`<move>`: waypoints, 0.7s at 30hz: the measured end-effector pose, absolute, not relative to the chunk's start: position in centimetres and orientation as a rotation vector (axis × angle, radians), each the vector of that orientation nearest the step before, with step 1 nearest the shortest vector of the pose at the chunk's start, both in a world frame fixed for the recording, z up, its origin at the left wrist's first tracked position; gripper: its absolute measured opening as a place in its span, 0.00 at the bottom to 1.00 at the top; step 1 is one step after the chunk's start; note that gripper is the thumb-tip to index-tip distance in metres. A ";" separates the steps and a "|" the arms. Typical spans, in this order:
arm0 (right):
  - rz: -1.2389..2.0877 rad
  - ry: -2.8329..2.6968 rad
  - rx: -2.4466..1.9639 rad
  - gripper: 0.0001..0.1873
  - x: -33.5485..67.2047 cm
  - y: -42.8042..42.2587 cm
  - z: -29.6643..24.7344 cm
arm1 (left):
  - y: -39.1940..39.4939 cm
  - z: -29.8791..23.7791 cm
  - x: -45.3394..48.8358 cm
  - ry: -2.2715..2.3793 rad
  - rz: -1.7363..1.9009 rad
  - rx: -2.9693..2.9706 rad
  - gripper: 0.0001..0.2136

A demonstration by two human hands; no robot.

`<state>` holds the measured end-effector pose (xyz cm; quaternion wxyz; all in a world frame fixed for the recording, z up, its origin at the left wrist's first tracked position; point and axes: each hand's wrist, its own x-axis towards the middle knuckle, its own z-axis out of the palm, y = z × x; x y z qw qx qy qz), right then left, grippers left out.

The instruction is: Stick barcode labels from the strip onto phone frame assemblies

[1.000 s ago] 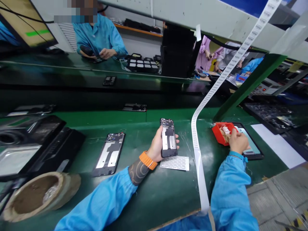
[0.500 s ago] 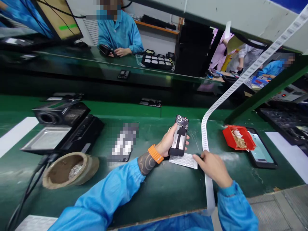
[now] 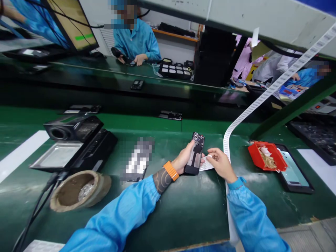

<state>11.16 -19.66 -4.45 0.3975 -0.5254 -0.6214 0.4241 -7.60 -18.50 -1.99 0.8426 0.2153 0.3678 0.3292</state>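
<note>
My left hand (image 3: 183, 160) is closed round an open phone frame (image 3: 194, 157), its bare metal inside facing me, held upright just above the green bench (image 3: 189, 206). My right hand (image 3: 221, 163) is right beside it, fingers pinched on a small white sticker sheet (image 3: 205, 164) lifted off the bench next to the phone. An orange band sits on my left wrist. Both sleeves are blue.
A white label tape (image 3: 228, 134) runs down past my right hand. A red parts tray (image 3: 256, 157) and a phone in a black jig (image 3: 295, 173) lie right. A black machine (image 3: 76, 140), a brown bowl (image 3: 78, 190) and a blurred item (image 3: 138, 159) lie left. A person works at the far bench.
My right hand left the red tray, reached the sticker sheet on the bench and has lifted it up beside the phone. The left hand kept its hold on the phone frame.
</note>
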 end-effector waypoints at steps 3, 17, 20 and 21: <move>1.180 -1.383 -1.305 0.22 11.3 -19.7 -5.2 | -18.2 -2.7 -7.3 0.773 0.713 0.391 0.34; 0.699 -1.624 -1.452 0.11 11.7 -19.6 -5.3 | -19.5 -1.4 -6.8 0.890 0.781 0.389 0.27; 0.662 -1.662 -1.517 0.13 11.5 -19.8 -5.0 | -19.8 -1.6 -6.4 0.892 0.804 0.407 0.27; 0.690 -1.645 -1.526 0.14 11.4 -19.9 -5.0 | -19.8 -1.7 -6.3 0.892 0.811 0.412 0.27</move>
